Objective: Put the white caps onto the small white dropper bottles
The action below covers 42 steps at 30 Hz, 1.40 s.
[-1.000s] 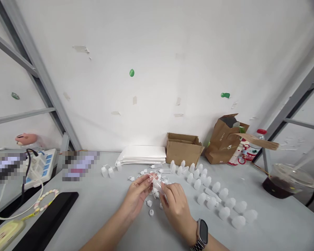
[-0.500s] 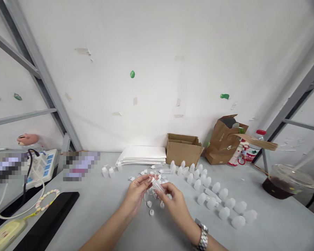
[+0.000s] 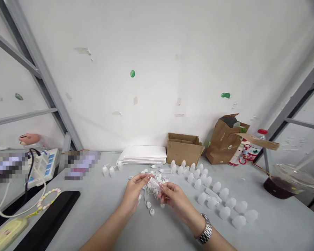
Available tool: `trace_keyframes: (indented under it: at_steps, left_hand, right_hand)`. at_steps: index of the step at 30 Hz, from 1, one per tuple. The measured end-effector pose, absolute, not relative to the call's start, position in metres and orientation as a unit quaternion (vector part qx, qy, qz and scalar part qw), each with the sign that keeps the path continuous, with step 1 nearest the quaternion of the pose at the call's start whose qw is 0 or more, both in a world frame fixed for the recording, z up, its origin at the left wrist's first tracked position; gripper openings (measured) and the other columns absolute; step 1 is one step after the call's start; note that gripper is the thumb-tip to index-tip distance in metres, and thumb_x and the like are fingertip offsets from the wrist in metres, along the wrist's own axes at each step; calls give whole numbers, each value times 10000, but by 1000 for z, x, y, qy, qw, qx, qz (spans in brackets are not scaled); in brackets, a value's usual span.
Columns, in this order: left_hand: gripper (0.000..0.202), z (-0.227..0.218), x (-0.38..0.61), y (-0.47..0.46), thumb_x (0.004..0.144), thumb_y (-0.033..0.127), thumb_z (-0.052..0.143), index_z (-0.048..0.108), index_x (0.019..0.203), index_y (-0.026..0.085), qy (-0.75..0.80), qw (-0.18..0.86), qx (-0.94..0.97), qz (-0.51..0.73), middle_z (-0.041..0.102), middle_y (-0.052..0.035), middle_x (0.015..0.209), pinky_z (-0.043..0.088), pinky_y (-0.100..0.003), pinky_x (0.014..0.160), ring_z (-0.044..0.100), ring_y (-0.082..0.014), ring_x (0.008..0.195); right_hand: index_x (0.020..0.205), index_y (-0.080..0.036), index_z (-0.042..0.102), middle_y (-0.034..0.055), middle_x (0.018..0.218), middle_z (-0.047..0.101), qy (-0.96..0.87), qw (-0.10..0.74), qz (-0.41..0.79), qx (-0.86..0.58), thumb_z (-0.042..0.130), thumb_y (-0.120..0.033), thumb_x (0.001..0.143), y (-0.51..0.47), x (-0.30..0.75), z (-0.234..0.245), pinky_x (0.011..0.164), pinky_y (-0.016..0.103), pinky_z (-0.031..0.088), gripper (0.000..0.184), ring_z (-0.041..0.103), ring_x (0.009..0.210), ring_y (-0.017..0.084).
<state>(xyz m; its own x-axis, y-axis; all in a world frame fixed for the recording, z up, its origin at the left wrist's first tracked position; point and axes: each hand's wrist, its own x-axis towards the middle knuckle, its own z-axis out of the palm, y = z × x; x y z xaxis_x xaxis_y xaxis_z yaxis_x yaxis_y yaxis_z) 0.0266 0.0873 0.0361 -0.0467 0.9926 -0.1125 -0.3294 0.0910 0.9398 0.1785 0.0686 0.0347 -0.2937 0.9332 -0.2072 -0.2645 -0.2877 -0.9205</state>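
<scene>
A small clear plastic bottle (image 3: 155, 184) is held tilted between my two hands. My left hand (image 3: 134, 191) pinches its upper left end, where a white cap or neck partly shows behind the fingertips. The fingers of my right hand (image 3: 174, 196) are closed round the lower right end. Beneath and behind the hands lies a pile of white caps (image 3: 148, 205) with thin white cords or tubes, partly hidden by my fingers. One loose white cap (image 3: 152, 212) sits nearer to me.
Several frosted rounded white pieces (image 3: 224, 213) stand in rows to the right, with clear bottles (image 3: 211, 194) lying among them. Three capped bottles (image 3: 112, 172) stand at left. Behind are white sheets (image 3: 143, 153), a cardboard box (image 3: 184, 150), a paper bag (image 3: 219, 143) and a drink cup (image 3: 282, 190).
My right hand has turned and shifted its hold along the bottle, its fingers now curled beneath. The bottle has moved slightly left and lies flatter. My left hand has moved slightly left.
</scene>
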Motion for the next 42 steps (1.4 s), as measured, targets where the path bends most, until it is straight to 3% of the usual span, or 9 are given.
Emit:
trace_keyframes:
  at_steps: [8,16,23,30,35,42]
  left_hand:
    - [217,35,27,86,542,344,738,673,628,155,464,594,375,539,684,-34,704,401,-265,741,585,-172,740]
    - [231,35,26,88,547,375,726,670,609,159,493,551,413,531,671,-28,655,404,-259,690,584,-178,702]
    - [238,39,23,88,580,367,709,693,707,166,478,560,441,513,696,-55,772,411,-286,749,593,-206,796]
    - [213,37,23,87,574,295,741,683,719,151,405,666,363,511,674,-50,754,426,-252,729,584,-152,748]
    - [175,27,25,89,600,239,735,684,747,158,365,730,275,508,674,-45,789,458,-231,718,597,-130,740]
    - [169,26,27,87,623,198,721,689,785,162,361,747,268,490,686,-51,867,458,-211,748,606,-125,786]
  right_hand:
    - [649,-106,581,14,507,569,-373,411,729,-401,591,-600,645,71,181,29,494,228,343,495,478,424,82]
    - [637,-125,574,3,519,581,-412,403,693,-434,651,-547,616,69,181,38,503,234,364,430,490,432,90]
    - [652,-115,607,1,498,568,-402,419,699,-418,585,-584,663,72,184,32,489,216,345,470,473,425,80]
    - [572,-134,563,-9,472,535,-353,421,752,-365,549,-546,726,72,183,31,479,211,336,440,442,409,72]
    - [523,-159,491,-46,421,464,-251,378,827,-331,534,-511,754,74,183,28,475,204,334,423,389,377,58]
    - [451,-165,445,-31,387,458,-226,378,844,-307,455,-483,808,74,183,23,472,211,337,479,404,373,69]
